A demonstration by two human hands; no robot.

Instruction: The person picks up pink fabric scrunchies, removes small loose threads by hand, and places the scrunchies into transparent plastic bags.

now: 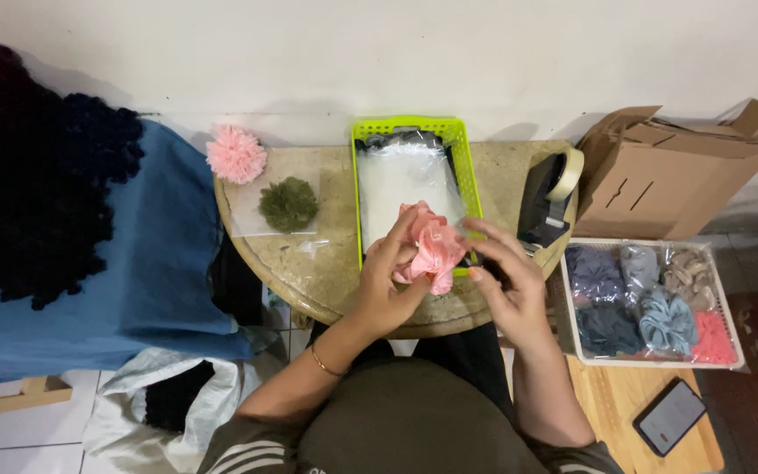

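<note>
I am pinching the pink scrunchie (432, 248) in my left hand (388, 281) over the green basket (462, 167), right hand (506, 276) grip spread on its clear bag, easing fabric in slowly, unbunched.

Round table (335, 263) at frame centre, against the wall. Basket (471, 171) on the table, upper centre, with clear plastic bags (401, 175) inside it. Left of the basket, on the table: one scrunchie (289, 204) lying on a flat plastic bag (247, 219); another scrunchie (236, 154) at the table's upper-left edge. Tape dispenser (547, 197) on the table's right edge. Left hand (388, 276) and right hand (506, 276) meet over the basket's near end, a third scrunchie (434, 247) between them. Cardboard box (673, 171) at upper right. Below it, a tray (575, 307) holding bagged scrunchies (651, 303). Phone (669, 416) at lower right. Draped cloth (146, 254) at left.
</note>
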